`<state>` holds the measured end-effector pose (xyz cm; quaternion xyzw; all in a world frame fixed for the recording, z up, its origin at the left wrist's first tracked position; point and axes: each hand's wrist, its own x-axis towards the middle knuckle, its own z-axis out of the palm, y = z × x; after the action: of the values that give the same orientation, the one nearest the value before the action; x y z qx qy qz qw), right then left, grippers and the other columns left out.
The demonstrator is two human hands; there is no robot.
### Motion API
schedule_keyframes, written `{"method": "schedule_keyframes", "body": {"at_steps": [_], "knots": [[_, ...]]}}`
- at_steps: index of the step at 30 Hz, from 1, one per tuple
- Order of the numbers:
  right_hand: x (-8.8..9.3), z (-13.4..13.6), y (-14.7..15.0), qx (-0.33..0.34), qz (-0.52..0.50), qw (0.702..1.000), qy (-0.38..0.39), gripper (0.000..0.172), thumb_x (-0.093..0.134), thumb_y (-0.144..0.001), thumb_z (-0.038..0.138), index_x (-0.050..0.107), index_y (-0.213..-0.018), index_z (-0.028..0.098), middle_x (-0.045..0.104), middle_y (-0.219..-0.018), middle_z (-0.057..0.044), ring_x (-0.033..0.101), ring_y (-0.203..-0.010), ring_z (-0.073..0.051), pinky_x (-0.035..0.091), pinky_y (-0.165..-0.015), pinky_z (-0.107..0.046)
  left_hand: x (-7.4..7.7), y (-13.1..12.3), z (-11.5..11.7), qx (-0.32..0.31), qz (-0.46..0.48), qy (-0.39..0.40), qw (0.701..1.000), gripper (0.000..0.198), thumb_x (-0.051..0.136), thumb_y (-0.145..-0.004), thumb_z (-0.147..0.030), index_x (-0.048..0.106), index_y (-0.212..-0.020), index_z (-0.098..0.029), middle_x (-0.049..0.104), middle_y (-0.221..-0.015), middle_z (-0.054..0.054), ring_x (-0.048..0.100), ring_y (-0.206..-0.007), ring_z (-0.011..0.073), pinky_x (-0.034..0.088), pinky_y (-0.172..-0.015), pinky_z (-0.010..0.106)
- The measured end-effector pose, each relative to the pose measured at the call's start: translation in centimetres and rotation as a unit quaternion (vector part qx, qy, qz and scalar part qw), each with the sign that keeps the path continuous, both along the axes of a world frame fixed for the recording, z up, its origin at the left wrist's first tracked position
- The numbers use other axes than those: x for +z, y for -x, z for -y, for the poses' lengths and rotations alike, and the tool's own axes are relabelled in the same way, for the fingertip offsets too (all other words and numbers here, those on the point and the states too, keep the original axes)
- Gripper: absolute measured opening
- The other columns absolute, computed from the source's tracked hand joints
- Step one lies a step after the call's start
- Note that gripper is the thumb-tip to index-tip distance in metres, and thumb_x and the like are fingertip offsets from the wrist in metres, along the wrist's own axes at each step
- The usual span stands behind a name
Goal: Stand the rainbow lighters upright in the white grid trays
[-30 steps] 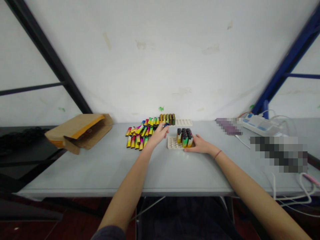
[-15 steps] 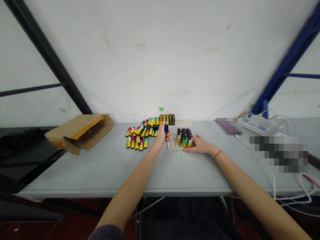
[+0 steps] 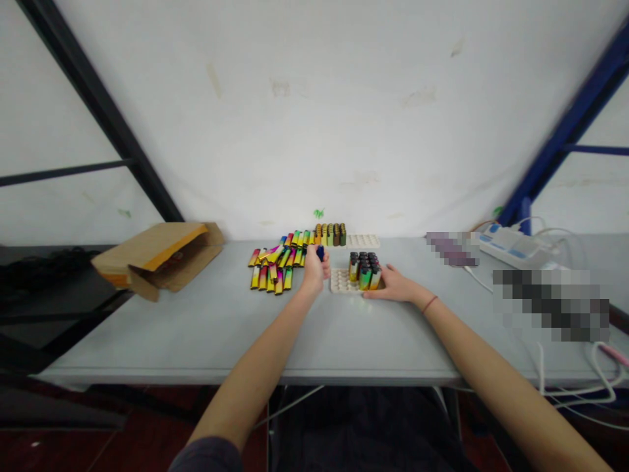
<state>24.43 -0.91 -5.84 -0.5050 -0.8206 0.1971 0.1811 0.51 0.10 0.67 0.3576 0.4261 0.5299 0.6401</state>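
My left hand [image 3: 314, 272] is closed round a blue lighter [image 3: 320, 252], held upright just left of a white slotted tray [image 3: 340, 282]. Several lighters [image 3: 364, 269] with black tops stand in that tray's right part. My right hand [image 3: 396, 286] rests against the tray's right front corner, fingers curled on its edge. A heap of rainbow-coloured lighters [image 3: 275, 265] lies flat on the grey table [image 3: 206, 328], left of my left hand.
A row of upright lighters [image 3: 330, 234] and a second white tray [image 3: 362, 241] stand by the wall. An open cardboard box [image 3: 160, 257] lies at the left. A white power strip [image 3: 511, 244] with cables sits at the right, near blurred-out patches.
My left hand lifted a blue lighter from the heap, turned it upright and brought it toward the tray's left side. My right hand stayed on the tray.
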Motion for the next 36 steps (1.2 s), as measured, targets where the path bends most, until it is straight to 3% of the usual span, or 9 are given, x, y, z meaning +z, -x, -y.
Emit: {"method": "schedule_keyframes", "body": {"at_steps": [9,15,18,21,25,28,31,33,36], "knots": [[0.1,0.1,0.0,0.002,-0.002,1.000,-0.001,0.082,0.074,-0.075,0.073,0.062,-0.138,0.021,0.064,-0.149,-0.016,0.060,-0.135,-0.043,0.019,-0.126,-0.071,-0.5,-0.1,0.0,0.015,-0.004,0.008,1.000,0.055,0.034,-0.098,-0.065,0.031,-0.061,-0.025,0.019,-0.042,-0.010,0.014,-0.033,0.0059,0.012,-0.036,0.020],[-0.1,0.1,0.0,-0.001,-0.005,1.000,-0.006,0.082,0.075,-0.075,0.074,0.062,-0.138,0.024,0.068,-0.144,-0.015,0.062,-0.133,-0.044,0.018,-0.125,-0.073,-0.1,0.1,0.1,-0.016,0.001,0.008,1.000,0.057,0.033,-0.097,-0.066,0.031,-0.059,-0.024,0.017,-0.041,-0.009,0.012,-0.032,0.0066,0.011,-0.036,0.020],[0.0,0.1,0.0,0.000,-0.009,1.000,-0.006,0.083,0.075,-0.075,0.074,0.062,-0.140,0.024,0.066,-0.147,-0.014,0.060,-0.135,-0.043,0.017,-0.126,-0.072,-0.1,-0.1,0.3,0.003,0.005,-0.004,1.000,0.055,0.033,-0.099,-0.062,0.033,-0.060,-0.024,0.019,-0.042,-0.009,0.015,-0.033,0.0066,0.014,-0.036,0.020],[0.0,0.1,0.1,0.000,-0.008,1.000,-0.004,0.082,0.075,-0.075,0.074,0.063,-0.138,0.023,0.064,-0.148,-0.015,0.058,-0.137,-0.044,0.017,-0.125,-0.073,-0.1,-0.4,0.3,0.014,0.003,-0.026,1.000,0.052,0.033,-0.100,-0.060,0.038,-0.064,-0.023,0.025,-0.044,-0.009,0.021,-0.034,0.0065,0.020,-0.038,0.020],[0.2,0.2,0.1,0.001,-0.006,1.000,-0.006,0.082,0.074,-0.075,0.075,0.064,-0.138,0.023,0.066,-0.147,-0.015,0.061,-0.134,-0.044,0.018,-0.124,-0.073,0.1,-0.2,0.0,-0.025,-0.055,-0.098,0.993,0.039,0.048,-0.098,-0.053,0.048,-0.075,-0.021,0.043,-0.050,-0.007,0.034,-0.038,0.0069,0.029,-0.043,0.020],[0.3,0.3,0.1,0.002,-0.003,1.000,-0.003,0.084,0.074,-0.076,0.075,0.062,-0.141,0.023,0.065,-0.147,-0.015,0.059,-0.136,-0.044,0.018,-0.125,-0.071,0.1,0.3,0.0,-0.072,-0.117,-0.191,0.972,0.028,0.056,-0.095,-0.045,0.055,-0.083,-0.020,0.059,-0.063,-0.002,0.050,-0.048,0.0100,0.041,-0.051,0.022],[0.3,0.3,0.2,0.000,-0.003,1.000,-0.001,0.083,0.074,-0.076,0.073,0.061,-0.142,0.024,0.067,-0.145,-0.015,0.059,-0.137,-0.044,0.018,-0.125,-0.071,0.0,1.0,-0.1,-0.109,-0.196,-0.289,0.931,0.030,0.066,-0.090,-0.047,0.065,-0.083,-0.018,0.068,-0.082,0.005,0.066,-0.077,0.0173,0.052,-0.071,0.027],[0.4,0.3,0.2,0.001,-0.004,1.000,-0.005,0.082,0.074,-0.077,0.073,0.061,-0.142,0.024,0.069,-0.143,-0.015,0.060,-0.135,-0.044,0.018,-0.125,-0.072,-0.2,1.3,-0.3,-0.113,-0.253,-0.349,0.895,0.031,0.072,-0.086,-0.048,0.071,-0.085,-0.017,0.069,-0.093,0.008,0.066,-0.094,0.0213,0.053,-0.078,0.028],[0.4,0.3,0.1,0.005,-0.004,1.000,-0.008,0.082,0.073,-0.077,0.072,0.061,-0.141,0.023,0.069,-0.142,-0.015,0.061,-0.134,-0.043,0.019,-0.124,-0.072,-0.8,1.6,-0.8,-0.142,-0.309,-0.391,0.855,0.037,0.072,-0.085,-0.053,0.076,-0.092,-0.017,0.071,-0.103,0.010,0.065,-0.100,0.0229,0.054,-0.078,0.028]]}}
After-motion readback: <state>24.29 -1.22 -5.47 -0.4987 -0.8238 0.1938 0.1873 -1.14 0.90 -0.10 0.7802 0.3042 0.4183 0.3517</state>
